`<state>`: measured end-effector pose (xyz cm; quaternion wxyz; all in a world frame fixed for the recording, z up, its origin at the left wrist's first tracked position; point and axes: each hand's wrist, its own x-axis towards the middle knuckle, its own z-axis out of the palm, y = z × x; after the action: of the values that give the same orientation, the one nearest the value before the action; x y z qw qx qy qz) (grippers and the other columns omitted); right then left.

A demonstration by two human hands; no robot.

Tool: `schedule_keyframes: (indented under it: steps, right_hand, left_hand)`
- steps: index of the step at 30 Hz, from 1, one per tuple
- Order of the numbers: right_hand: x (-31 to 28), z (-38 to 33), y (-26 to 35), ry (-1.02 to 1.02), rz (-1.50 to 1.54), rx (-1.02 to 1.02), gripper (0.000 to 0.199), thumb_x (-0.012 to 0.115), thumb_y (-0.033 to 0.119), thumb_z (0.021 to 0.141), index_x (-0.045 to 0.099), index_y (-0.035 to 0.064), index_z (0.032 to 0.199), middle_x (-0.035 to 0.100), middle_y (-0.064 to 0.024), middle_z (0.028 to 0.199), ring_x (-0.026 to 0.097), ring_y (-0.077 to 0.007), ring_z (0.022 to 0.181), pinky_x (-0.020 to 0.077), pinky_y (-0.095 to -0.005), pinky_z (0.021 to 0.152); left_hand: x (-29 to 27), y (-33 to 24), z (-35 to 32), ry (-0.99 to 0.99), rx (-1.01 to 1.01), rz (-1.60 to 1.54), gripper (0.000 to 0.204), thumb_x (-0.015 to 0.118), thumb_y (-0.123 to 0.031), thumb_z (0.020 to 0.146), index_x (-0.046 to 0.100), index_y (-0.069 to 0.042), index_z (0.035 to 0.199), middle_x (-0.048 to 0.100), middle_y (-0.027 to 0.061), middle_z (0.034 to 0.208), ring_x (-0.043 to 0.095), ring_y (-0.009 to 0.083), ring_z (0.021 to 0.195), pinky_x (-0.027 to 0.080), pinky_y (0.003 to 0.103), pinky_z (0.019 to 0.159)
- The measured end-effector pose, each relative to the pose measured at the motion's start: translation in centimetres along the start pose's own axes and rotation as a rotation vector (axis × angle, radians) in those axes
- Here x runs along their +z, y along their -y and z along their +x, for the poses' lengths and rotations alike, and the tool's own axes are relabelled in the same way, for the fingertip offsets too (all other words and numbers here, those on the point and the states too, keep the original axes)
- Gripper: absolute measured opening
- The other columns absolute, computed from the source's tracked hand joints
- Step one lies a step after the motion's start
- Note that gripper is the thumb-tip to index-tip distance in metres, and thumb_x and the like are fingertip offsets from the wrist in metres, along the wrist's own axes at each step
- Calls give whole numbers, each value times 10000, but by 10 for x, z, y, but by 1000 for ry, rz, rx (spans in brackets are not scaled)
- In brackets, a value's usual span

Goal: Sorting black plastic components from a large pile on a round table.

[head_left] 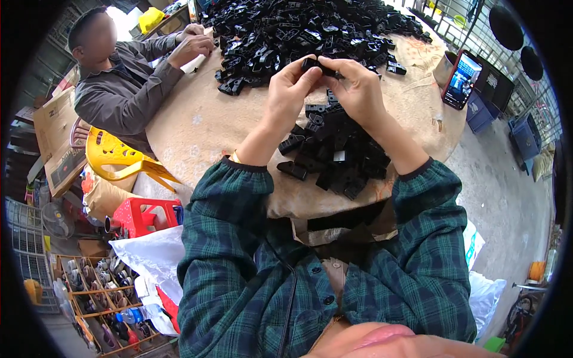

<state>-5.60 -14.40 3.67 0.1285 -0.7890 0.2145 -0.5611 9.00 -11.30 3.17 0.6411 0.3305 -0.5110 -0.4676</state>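
Both of your hands are up over the tabletop [197, 125], meeting on one small black clip [319, 65]. Your left hand [290, 89] pinches its left end with the fingers curled tight around it, and your right hand [357, 89] grips the other end the same way, so neither hand is free. The clip sits between your fingertips, above the gap between the two piles and touching neither.

Just below your wrists lies the near pile [334, 152] of black parts, loosely stacked at your edge of the tabletop. Beyond your hands the far heap [310, 27] is much larger and covers most of the far side. Judging by that spread, the work looks early: the near pile is small beside the heap, so most pieces seem not yet handled (which pile counts as finished can't be told for certain from here).

To your left a second person in a grey shirt [125, 89] has both hands at the heap's edge, apart from yours. A phone [461, 79] stands propped near the right rim, beside a small cup [444, 68]. A yellow chair [119, 158] stands beside the table on your left.
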Motion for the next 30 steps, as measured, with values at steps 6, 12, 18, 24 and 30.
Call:
schedule_keyframes:
  steps: [6, 12, 18, 24, 30]
  right_hand:
    - [2, -1, -8, 87, 55, -36, 294, 658, 59, 750, 607, 28, 1038, 633, -83, 1006, 585, -189, 953, 467, -309, 813]
    - [-29, 13, -51, -38, 199, 420, 310, 641, 161, 812, 596, 0, 1073, 646, -89, 941, 603, -122, 839, 492, -217, 736]
    - [-69, 5, -107, 123, -343, 597, 361, 661, 273, 763, 625, 49, 1044, 657, -100, 894, 622, -150, 788, 488, -256, 700]
    - [-56, -5, -114, 464, -690, 591, 379, 634, 309, 735, 609, 156, 1080, 638, -76, 1006, 595, -235, 953, 462, -345, 818]
    - [-55, -3, -112, 399, -697, 574, 379, 613, 188, 691, 607, 105, 1060, 643, -104, 936, 613, -242, 862, 477, -333, 763]
  left_hand:
    - [0, -4, -1, -42, -48, -80, 340, 568, -89, 863, 481, 72, 1149, 607, 95, 936, 596, 134, 828, 521, 237, 721]
    - [-7, -19, 4, -48, 56, 110, 308, 537, -88, 878, 470, 75, 1131, 623, 156, 911, 625, 173, 773, 531, 272, 706]
    - [-17, -21, 1, 340, 38, 1051, 330, 636, -195, 808, 550, -30, 1080, 619, 109, 867, 567, 172, 705, 466, 291, 630]
    - [-14, -26, 2, 623, -114, 994, 274, 556, -278, 869, 653, -31, 938, 620, 75, 862, 583, 172, 824, 462, 297, 731]
    - [-46, 8, 31, 208, 206, 1078, 189, 625, -77, 766, 651, -17, 943, 621, 116, 940, 604, 216, 827, 485, 290, 721]
